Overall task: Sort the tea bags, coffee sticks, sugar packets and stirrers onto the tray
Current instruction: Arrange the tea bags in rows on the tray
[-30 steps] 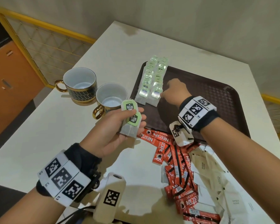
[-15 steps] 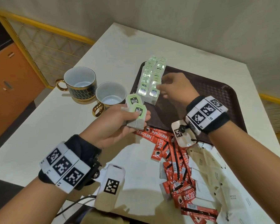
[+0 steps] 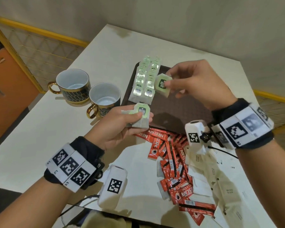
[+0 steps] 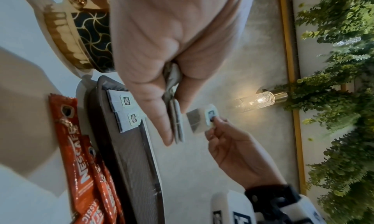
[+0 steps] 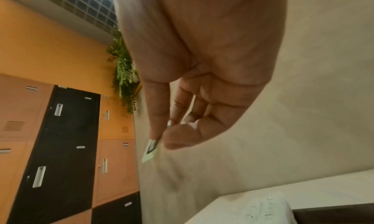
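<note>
Since a moment before, my right hand (image 3: 196, 83) had lifted one tea bag (image 3: 163, 85) off my left hand's (image 3: 120, 127) pinched stack (image 3: 141, 116), so I needed to lay it flat beside the rows (image 3: 145, 81) on the tray (image 3: 179, 112).

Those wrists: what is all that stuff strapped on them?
Each bare forearm wears a black wristband wrapped with white panels printed with black square codes; the right wrist band matches. A small white camera pod, also coded, hangs under the left wrist, another pod under the right. A thin black cable trails off. No sleeves, no gloves.
</note>
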`<control>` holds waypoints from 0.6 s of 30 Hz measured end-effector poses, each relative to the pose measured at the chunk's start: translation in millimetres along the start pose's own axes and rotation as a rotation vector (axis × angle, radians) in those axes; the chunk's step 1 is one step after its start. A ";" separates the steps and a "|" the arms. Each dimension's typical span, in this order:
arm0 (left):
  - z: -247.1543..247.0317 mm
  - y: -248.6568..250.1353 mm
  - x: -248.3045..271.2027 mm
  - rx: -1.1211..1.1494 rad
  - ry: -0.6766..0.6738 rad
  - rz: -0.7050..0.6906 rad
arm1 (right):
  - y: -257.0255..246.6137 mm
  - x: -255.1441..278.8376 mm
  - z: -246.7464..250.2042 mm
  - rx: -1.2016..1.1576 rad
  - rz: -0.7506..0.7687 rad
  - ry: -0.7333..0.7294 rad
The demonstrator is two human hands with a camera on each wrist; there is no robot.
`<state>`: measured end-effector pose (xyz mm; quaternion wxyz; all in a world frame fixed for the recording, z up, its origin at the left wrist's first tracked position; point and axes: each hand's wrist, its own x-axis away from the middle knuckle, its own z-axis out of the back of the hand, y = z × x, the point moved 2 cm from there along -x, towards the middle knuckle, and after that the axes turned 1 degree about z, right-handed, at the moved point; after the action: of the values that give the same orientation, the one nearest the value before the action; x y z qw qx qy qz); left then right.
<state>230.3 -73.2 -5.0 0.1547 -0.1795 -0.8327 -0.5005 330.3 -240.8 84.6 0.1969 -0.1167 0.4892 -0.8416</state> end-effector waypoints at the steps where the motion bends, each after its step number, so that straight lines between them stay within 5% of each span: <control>1: 0.0 -0.9 -1.9 0.025 0.027 -0.003 | -1.5 5.9 0.0 -0.023 -0.007 -0.051; 5: -5.2 -1.5 -5.0 0.078 0.076 0.014 | 5.6 23.9 -20.5 -0.037 -0.077 -0.308; 11: -10.7 -2.8 0.3 -0.042 -0.078 0.055 | 31.8 20.7 -34.9 -0.014 -0.089 -0.148; 18: -4.6 -6.6 -3.9 0.012 0.011 0.074 | 31.7 2.1 -35.0 -0.022 -0.106 -0.194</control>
<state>231.2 -80.7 -9.8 0.1786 -0.2064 -0.8277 -0.4902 321.7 -228.6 39.8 0.1974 -0.2256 0.4702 -0.8301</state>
